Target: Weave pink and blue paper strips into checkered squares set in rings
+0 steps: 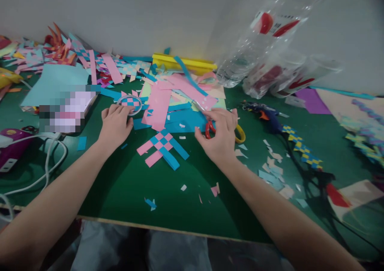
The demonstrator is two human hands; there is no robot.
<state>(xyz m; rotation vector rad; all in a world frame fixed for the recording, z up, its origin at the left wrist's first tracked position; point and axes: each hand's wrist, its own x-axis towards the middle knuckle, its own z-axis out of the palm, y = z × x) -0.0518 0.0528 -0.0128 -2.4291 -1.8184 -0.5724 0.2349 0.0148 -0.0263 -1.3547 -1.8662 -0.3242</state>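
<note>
My left hand (116, 124) has its curled fingers on the near left rim of a clear tape roll (139, 104), which lies over a small pink-and-blue woven piece. Under my right hand (220, 133) is a pair of scissors (241, 135) with a red and a yellow handle loop; my fingers grip it near the pivot, the blades pointing away. Between the hands a woven paper piece (162, 142) lies flat, a pink-and-blue check with loose strip ends. Behind it are pink paper strips (159, 105) and wide blue paper (186, 121).
Paper scraps (39, 57) heap along the wall. At left are a phone (72, 111), a white cable (48, 159) and a purple power strip (13, 149). A plastic bottle (240, 63), cups (318, 69) and a dark blue glue gun (270, 119) stand or lie at right.
</note>
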